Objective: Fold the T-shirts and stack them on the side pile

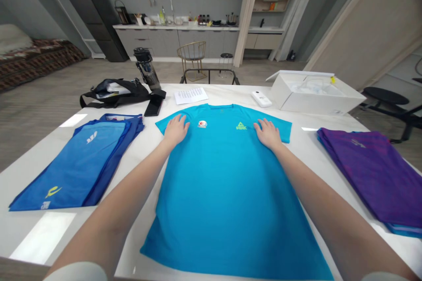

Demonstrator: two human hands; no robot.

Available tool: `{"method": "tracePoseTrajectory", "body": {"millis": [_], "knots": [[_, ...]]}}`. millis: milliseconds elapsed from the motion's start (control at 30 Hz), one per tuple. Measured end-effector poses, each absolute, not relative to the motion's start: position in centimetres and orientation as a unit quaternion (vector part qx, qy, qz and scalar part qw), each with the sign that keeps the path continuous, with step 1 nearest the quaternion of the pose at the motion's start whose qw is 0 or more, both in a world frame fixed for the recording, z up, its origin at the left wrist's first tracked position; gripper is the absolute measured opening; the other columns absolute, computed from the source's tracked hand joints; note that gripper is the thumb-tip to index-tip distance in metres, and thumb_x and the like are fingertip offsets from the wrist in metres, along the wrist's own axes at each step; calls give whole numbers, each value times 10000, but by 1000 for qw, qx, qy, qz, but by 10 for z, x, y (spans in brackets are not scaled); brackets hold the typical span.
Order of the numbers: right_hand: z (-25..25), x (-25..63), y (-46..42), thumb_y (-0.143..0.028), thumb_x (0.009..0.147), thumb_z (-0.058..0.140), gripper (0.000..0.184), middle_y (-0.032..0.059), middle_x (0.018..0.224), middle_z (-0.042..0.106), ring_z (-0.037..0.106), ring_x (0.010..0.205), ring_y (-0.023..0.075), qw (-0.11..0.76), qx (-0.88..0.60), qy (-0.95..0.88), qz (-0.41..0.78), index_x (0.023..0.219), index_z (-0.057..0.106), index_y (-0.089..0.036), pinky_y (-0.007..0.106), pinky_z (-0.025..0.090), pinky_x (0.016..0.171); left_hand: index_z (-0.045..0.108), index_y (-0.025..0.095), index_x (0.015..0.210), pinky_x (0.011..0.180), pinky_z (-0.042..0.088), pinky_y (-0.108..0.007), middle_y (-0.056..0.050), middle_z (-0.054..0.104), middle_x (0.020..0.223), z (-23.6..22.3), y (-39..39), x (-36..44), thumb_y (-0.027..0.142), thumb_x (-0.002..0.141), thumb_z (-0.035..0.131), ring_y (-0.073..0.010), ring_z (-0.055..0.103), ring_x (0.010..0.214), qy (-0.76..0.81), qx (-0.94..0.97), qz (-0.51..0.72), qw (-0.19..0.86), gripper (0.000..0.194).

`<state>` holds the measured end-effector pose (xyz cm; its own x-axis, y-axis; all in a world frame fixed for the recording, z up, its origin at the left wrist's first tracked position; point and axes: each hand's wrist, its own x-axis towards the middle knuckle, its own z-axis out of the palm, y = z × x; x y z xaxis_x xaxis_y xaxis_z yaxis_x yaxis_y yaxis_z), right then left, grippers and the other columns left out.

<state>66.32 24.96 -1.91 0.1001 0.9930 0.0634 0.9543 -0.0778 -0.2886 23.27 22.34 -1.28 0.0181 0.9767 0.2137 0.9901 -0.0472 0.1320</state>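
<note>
A bright turquoise T-shirt (224, 193) lies spread face up on the white table, its collar pointing away from me. It bears a round badge and a green logo on the chest. My left hand (177, 129) rests flat on the shirt near the left sleeve, fingers extended. On the opposite side my right hand (267, 133) lies on the fabric by the right sleeve, its fingers spread. Neither hand grips the cloth. Folded blue shirts (82, 158) are stacked at the left, and a folded purple shirt (372, 171) tops another pile at the right.
Along the table's (135, 158) far side are a black bag (128, 92), a water bottle (147, 70), a phone (154, 106), a printed sheet (191, 95), a small white device (261, 99) and an open white box (310, 98). Chairs and a kitchen counter stand beyond.
</note>
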Motion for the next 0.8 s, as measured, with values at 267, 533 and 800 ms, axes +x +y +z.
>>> {"method": "tracePoseTrajectory", "body": {"millis": [267, 533, 800], "knots": [[-7, 642, 309, -461, 1095, 367, 600, 153, 1632, 320, 260, 1532, 309, 127, -659, -739, 52, 1561, 452, -92, 505, 213, 1253, 362, 54, 1577, 1237, 240, -513, -192, 317, 1637, -10, 289, 221, 416, 1094, 301, -329, 287, 1525, -673, -734, -84, -38, 606], [-17, 564, 345, -514, 1098, 258, 679, 123, 1669, 220, 182, 1563, 269, 71, -657, -744, 95, 1625, 320, -92, 551, 159, 1260, 366, 83, 1584, 1262, 240, -417, -162, 328, 1640, -20, 334, 300, 438, 1069, 345, -287, 289, 1534, -629, -772, -55, -71, 627], [-39, 561, 366, -708, 1035, 157, 820, 78, 1693, 140, 117, 1575, 265, 27, -666, -742, 69, 1666, 234, -189, 625, 59, 1243, 275, 140, 1643, 1286, 111, -520, -88, 193, 1693, -36, 358, 313, 649, 1020, 195, -264, 156, 1582, -679, -724, -57, -106, 808]]}}
